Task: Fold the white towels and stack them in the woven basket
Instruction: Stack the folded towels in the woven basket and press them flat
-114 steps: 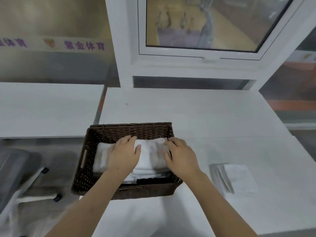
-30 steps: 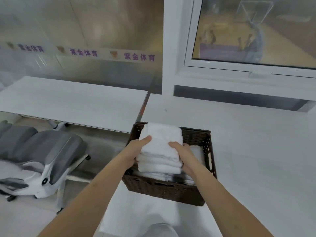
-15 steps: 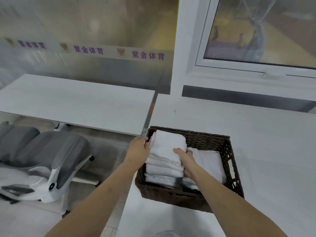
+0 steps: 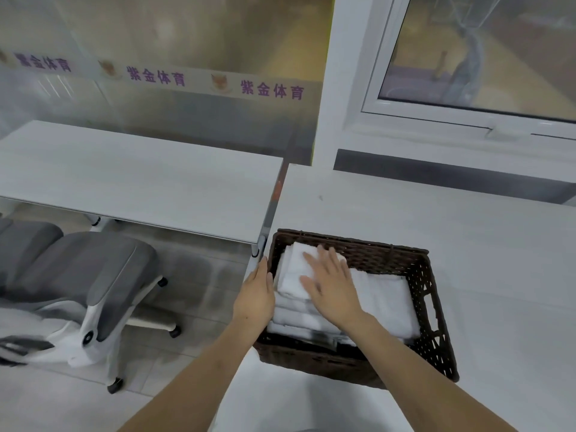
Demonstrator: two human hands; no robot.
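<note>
A dark brown woven basket (image 4: 424, 282) stands at the left edge of the white table (image 4: 467, 232). Inside it, on the left, lies a stack of folded white towels (image 4: 294, 275). To the right of that stack, lower in the basket, lies another folded white towel (image 4: 385, 294). My right hand (image 4: 330, 283) lies flat on top of the stack with its fingers spread. My left hand (image 4: 254, 294) rests against the outside of the basket's left wall, its fingers straight along the rim.
A second white table (image 4: 134, 179) stands to the left across a narrow gap. A grey office chair (image 4: 90, 275) on castors is on the floor at the left. A white window frame (image 4: 467, 120) and a glass wall stand behind the tables.
The towel stack has come down into the left side of the basket. My right hand moved from the stack's side to its top and flattened. My left hand let go and moved to the basket's outer wall.
</note>
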